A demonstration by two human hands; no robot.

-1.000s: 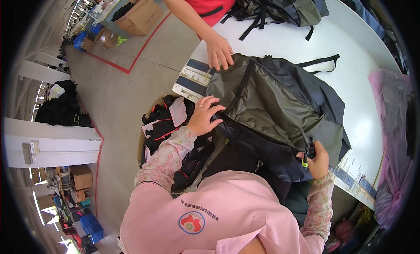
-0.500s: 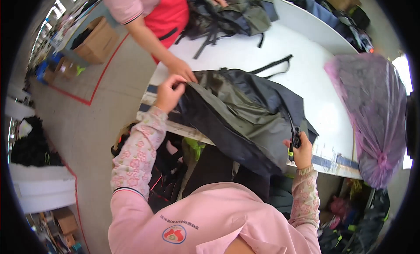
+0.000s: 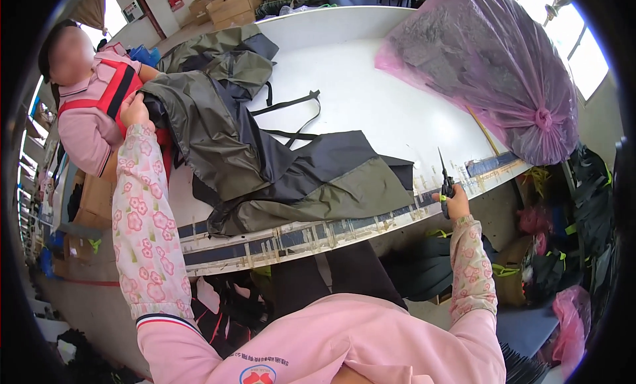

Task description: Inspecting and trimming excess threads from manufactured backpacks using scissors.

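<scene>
A large sewn piece of shiny black and olive fabric (image 3: 265,159) lies crumpled across the near left of the white table, with thin black straps trailing behind it. My left hand (image 3: 136,112) is closed on its upper left edge, lifting that end off the tabletop. Beyond the table's near edge, on the right, my right hand (image 3: 457,202) holds black-handled scissors (image 3: 446,180), blades pointing up and away from the fabric. Whether the blades are parted is too small to tell.
A co-worker (image 3: 99,106) in a pink shirt and red apron stands at the left end of the table (image 3: 351,66). Another olive and black piece (image 3: 238,53) lies behind mine. A pink plastic bag (image 3: 490,73), stuffed full, sits back right. Dark goods (image 3: 424,271) are stored underneath.
My left hand has carried the fabric edge left and up. The fabric now spreads further left, and the scissors are apart from it. The view has turned; the co-worker appears further left.
</scene>
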